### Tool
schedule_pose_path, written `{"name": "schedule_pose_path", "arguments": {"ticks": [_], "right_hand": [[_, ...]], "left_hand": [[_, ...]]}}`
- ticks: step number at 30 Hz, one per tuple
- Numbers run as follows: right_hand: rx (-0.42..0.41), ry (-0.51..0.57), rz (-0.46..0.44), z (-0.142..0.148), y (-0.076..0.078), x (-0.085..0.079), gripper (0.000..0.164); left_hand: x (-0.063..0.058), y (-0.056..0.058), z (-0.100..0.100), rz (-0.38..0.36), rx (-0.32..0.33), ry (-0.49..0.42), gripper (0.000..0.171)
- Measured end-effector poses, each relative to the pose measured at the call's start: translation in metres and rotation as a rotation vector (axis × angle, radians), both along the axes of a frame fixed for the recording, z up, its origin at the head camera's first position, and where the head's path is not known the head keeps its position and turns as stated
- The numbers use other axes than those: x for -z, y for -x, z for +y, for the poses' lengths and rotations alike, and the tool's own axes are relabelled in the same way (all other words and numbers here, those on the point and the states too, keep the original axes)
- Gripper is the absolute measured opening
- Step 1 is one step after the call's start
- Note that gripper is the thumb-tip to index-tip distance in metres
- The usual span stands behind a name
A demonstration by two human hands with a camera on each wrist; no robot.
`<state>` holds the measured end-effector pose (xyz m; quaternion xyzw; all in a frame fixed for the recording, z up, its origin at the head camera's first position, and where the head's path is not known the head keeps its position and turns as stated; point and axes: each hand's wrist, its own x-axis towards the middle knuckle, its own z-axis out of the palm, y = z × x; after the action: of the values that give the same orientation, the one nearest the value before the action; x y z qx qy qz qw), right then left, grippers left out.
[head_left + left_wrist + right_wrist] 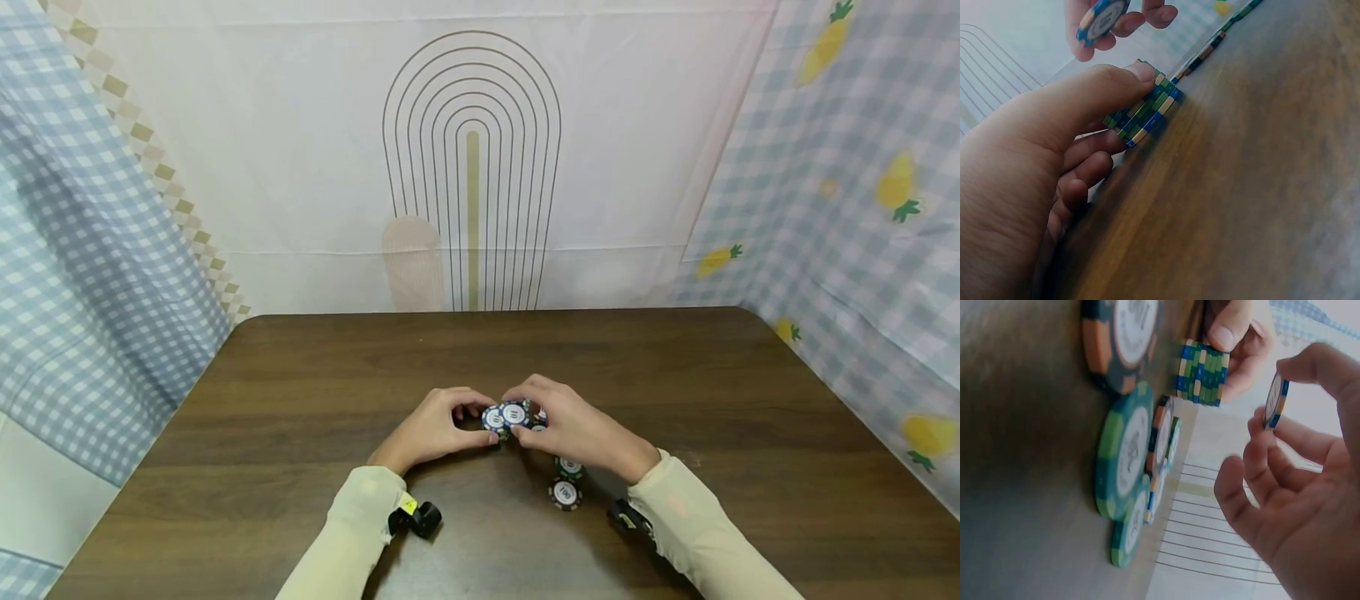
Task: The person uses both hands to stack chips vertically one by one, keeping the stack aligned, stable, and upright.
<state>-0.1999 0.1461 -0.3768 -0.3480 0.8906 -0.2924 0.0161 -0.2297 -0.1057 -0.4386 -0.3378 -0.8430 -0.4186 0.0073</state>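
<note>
My left hand (431, 427) grips a short stack of green and blue poker chips (1147, 115), thumb on the near side and fingers curled behind. The stack stands upright on the table, its top chip blue and white. Between thumb and fingertips, my right hand (577, 423) pinches a single blue-and-white poker chip (1276, 403), tilted. In the head view this chip (514, 413) overlaps the top of the stack; the right wrist view shows it apart from the stack. Some loose chips are partly hidden under the right hand in the head view.
Several loose poker chips lie flat to the right of the stack, among them a green one (1129, 450) and a black-and-orange one (565, 494). The brown wooden table (300, 517) meets a white curtain (315, 167) at its back edge, with checked cloth (847, 250) at the right.
</note>
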Motion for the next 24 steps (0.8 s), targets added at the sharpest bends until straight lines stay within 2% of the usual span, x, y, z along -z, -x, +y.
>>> {"name": "schedule_pose_path", "arguments": {"ticks": [7,17,24], "right_hand": [[0.083,0.072,-0.031,-0.005,0.001,0.007,0.032],[0.145,0.014,-0.034,-0.011,-0.001,0.009,0.032],[0.148,0.031,-0.026,-0.017,-0.002,0.008,0.03]], "left_hand": [[-0.001,-0.001,0.0,-0.005,0.0,-0.004,0.04],[-0.001,0.0,0.001,-0.001,0.008,-0.008,0.038],[0.0,-0.001,-0.001,-0.02,0.003,-0.009,0.039]]}}
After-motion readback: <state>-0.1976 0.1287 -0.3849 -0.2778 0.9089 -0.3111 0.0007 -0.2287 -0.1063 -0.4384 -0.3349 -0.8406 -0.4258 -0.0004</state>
